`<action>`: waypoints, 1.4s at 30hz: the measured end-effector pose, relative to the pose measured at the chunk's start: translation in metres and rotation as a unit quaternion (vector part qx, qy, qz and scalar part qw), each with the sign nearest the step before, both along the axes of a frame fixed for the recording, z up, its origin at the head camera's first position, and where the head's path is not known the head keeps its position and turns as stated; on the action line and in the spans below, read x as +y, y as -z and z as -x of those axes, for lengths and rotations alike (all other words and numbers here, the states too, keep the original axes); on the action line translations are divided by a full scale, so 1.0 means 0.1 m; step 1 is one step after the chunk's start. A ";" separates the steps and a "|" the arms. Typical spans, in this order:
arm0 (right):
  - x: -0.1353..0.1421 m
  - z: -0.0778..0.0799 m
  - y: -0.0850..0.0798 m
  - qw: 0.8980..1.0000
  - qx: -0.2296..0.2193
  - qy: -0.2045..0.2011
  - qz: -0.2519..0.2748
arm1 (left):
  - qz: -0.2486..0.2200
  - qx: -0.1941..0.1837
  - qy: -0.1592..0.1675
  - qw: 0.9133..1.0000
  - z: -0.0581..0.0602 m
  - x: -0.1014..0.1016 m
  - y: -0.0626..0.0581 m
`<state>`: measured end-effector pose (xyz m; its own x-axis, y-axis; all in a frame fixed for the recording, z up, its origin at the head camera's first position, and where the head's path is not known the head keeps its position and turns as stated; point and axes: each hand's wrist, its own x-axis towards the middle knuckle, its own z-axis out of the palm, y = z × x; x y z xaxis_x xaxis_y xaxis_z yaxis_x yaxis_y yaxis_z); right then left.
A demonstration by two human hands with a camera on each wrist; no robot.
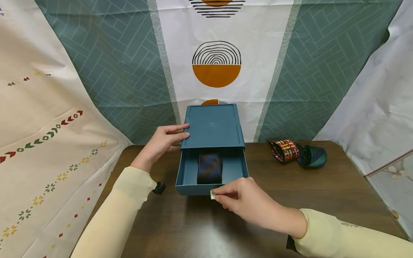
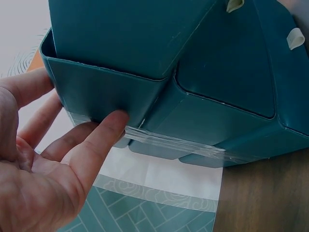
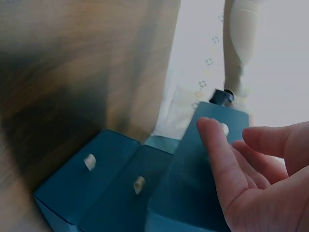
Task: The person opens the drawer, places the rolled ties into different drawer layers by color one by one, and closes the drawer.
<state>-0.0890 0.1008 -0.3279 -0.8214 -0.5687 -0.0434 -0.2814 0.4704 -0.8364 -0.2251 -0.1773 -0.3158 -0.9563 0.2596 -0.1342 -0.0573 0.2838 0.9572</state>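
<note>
A blue drawer box [image 1: 211,125] stands on the table with its top drawer [image 1: 190,190] pulled out. Inside that drawer lies a dark necktie [image 1: 209,168], rolled up, with blue and brown stripes. My right hand [image 1: 255,202] pinches the small pale pull tab [image 1: 212,195] on the drawer's front between thumb and finger. Against the box's left side rest the extended fingers of my left hand [image 1: 162,143]. The left wrist view shows these fingertips [image 2: 116,121] touching the box's outer wall [image 2: 101,89]. Lower drawers [image 3: 87,183] with similar tabs appear shut in the right wrist view.
Two more rolled neckties, a multicoloured one [image 1: 285,150] and a green and navy one [image 1: 312,156], lie right of the box on the brown table [image 1: 180,229]. Patterned cloth [image 1: 126,53] hangs behind the table, and light cloths flank it.
</note>
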 end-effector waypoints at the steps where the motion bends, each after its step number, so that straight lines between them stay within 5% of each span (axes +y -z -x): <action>1: 0.00 -0.01 0.02 1.000 0.005 0.000 -0.001 | 0.000 0.002 -0.001 1.000 0.02 -0.01 0.03; 6: -0.02 -0.03 0.08 1.000 0.013 0.003 0.003 | -0.003 0.011 -0.006 1.000 0.10 -0.03 0.13; 14: -0.04 -0.04 0.18 1.000 0.015 0.019 0.020 | 0.000 0.000 0.001 1.000 -0.02 0.02 -0.05; 42: -0.09 0.01 0.28 0.996 0.051 0.055 0.041 | -0.005 -0.004 -0.006 1.000 -0.02 0.01 -0.01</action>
